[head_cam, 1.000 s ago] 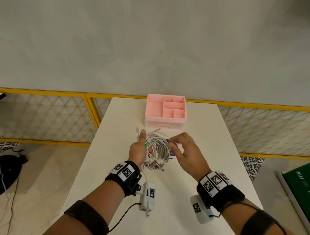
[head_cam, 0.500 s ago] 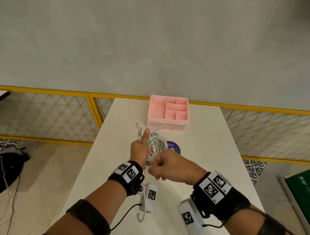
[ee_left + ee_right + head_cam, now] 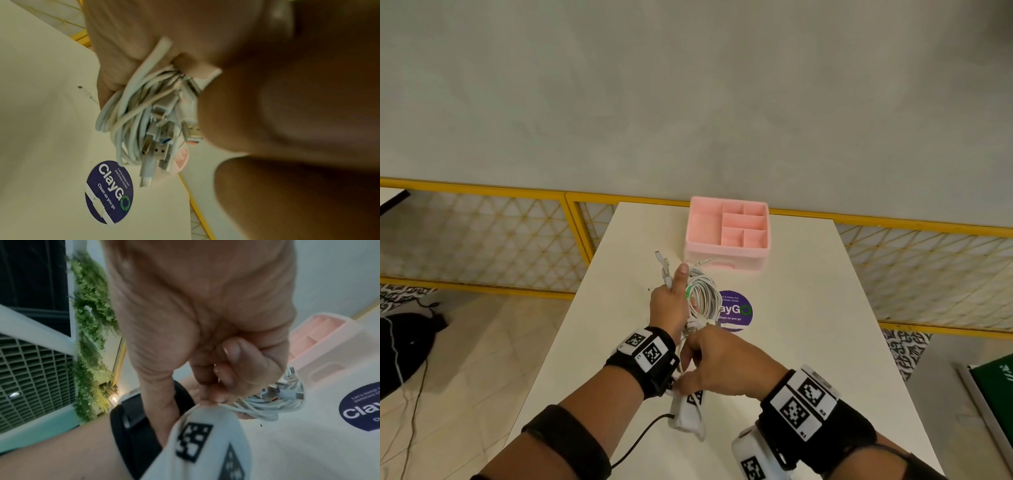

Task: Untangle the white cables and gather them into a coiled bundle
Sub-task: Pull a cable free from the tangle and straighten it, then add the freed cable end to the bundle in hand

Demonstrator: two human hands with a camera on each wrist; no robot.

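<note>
Head view: coil of white cables (image 3: 703,297) held above the table (image 3: 808,342), gripped in left hand (image 3: 669,305), thumb up. Right hand (image 3: 717,363), just behind, pinches a loose strand. Purple sticker (image 3: 738,310) right of left hand; pink organizer (image 3: 727,229) beyond both.

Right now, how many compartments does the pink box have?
6 in the box: one large left; right side, two back, one wide middle, two front.
</note>
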